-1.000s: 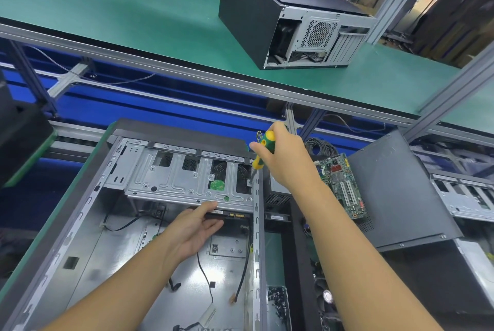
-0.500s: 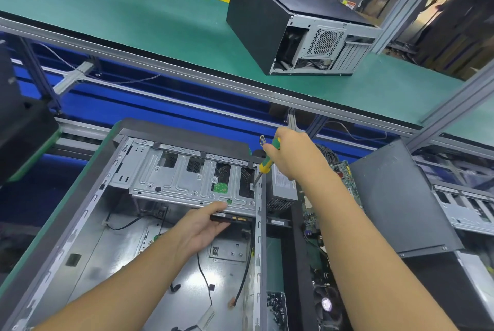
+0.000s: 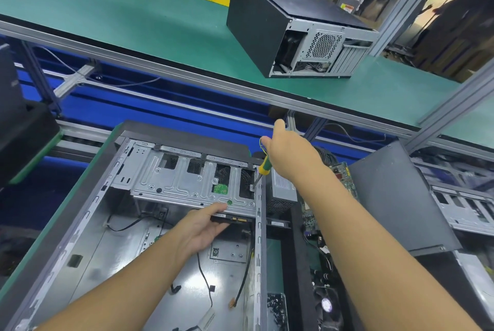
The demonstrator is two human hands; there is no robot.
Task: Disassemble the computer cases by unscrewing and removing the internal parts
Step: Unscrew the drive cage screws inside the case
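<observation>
Computer case [image 3: 112,258], lying open on its side on the near green bench [image 3: 274,266]; right hand [image 3: 290,154] clenched round a yellow-green screwdriver [image 3: 263,167], tip set on the right edge of the drive cage [image 3: 181,181]; left hand [image 3: 199,226] pinching the cage's front lip, thumb above, fingers below; just right of the case, power supply [image 3: 283,189], circuit board [image 3: 344,173] and black side panel [image 3: 395,197]; second case [image 3: 294,34] on the upper shelf [image 3: 160,23].

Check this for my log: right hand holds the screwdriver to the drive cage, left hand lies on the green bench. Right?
No: head view shows the left hand gripping the drive cage from below; the right hand does hold the screwdriver.
</observation>
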